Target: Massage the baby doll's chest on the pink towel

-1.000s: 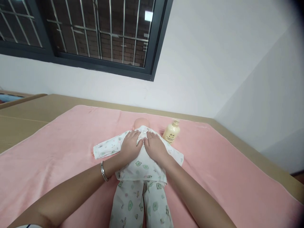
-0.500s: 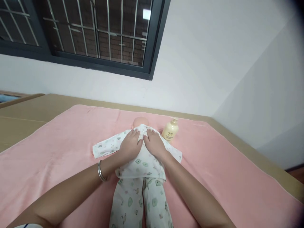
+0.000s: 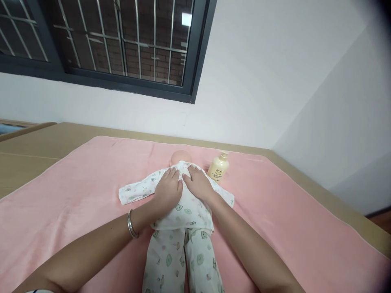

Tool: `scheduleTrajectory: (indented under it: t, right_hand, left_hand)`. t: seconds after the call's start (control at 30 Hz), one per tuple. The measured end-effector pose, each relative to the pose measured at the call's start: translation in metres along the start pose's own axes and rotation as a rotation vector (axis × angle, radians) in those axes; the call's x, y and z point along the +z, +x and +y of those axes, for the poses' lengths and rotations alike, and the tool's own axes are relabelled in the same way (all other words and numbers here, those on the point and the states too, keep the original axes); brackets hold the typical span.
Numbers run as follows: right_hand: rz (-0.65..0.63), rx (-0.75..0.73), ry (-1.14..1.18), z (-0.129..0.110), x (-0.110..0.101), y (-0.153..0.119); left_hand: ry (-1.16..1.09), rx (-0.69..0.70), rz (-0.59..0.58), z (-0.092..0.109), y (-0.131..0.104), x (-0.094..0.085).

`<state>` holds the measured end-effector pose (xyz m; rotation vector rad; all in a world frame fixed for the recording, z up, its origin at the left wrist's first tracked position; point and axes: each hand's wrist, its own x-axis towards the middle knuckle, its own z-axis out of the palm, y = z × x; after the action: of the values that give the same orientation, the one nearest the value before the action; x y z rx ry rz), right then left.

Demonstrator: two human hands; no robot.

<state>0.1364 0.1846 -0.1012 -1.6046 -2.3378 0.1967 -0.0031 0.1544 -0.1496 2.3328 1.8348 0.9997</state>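
Observation:
A doll [image 3: 189, 217] in a white printed top and trousers lies on a pink blanket [image 3: 269, 203], its bald head [image 3: 181, 156] pointing towards the wall. My left hand [image 3: 167, 189] rests flat on the left side of the doll's upper body, a silver bangle on the wrist. On the other side of the chest lies my right hand [image 3: 198, 183], also flat, fingers pointing to the doll's shoulder. Neither hand grips anything. Both sleeves are spread outwards, and the doll's own hands are not visible.
A pale yellow pump bottle [image 3: 218, 167] stands on the blanket just right of the doll's head. Beyond the wooden surface [image 3: 82, 130] rises a white wall [image 3: 244, 81] with a dark-framed, barred window [image 3: 128, 85].
My left hand has shifted very slightly down along the doll's chest. My right hand is in almost the same place. The view has tilted a little.

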Motion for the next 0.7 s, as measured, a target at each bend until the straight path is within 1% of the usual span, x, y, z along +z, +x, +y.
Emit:
scheduleTrajectory:
  t: [0.1, 0.2, 0.27, 0.4, 0.47, 0.6, 0.7]
  right_hand:
    - [0.017, 0.058, -0.072, -0.02, 0.003, -0.017]
    - [0.021, 0.041, -0.107, -0.032, 0.005, -0.028]
    - [0.024, 0.024, -0.083, -0.028, 0.006, -0.026]
    - [0.037, 0.028, -0.005, -0.005, 0.006, -0.008]
    - [0.044, 0.021, 0.007, 0.002, 0.008, -0.002]
    - [0.064, 0.019, 0.01, 0.003, 0.013, -0.002]
    - [0.072, -0.003, 0.019, 0.004, 0.012, -0.003]
  left_hand:
    - [-0.054, -0.101, -0.038, -0.011, 0.014, 0.0]
    - [-0.079, -0.14, -0.031, -0.018, 0.023, 0.002]
    - [-0.081, -0.135, -0.007, -0.019, 0.023, 0.005]
    - [-0.062, -0.12, 0.031, -0.017, 0.016, 0.009]
    - [-0.047, -0.112, 0.035, -0.016, 0.014, 0.01]
    - [-0.026, -0.111, 0.038, -0.016, 0.014, 0.009]
    - [-0.014, -0.109, 0.059, -0.012, 0.009, 0.008]
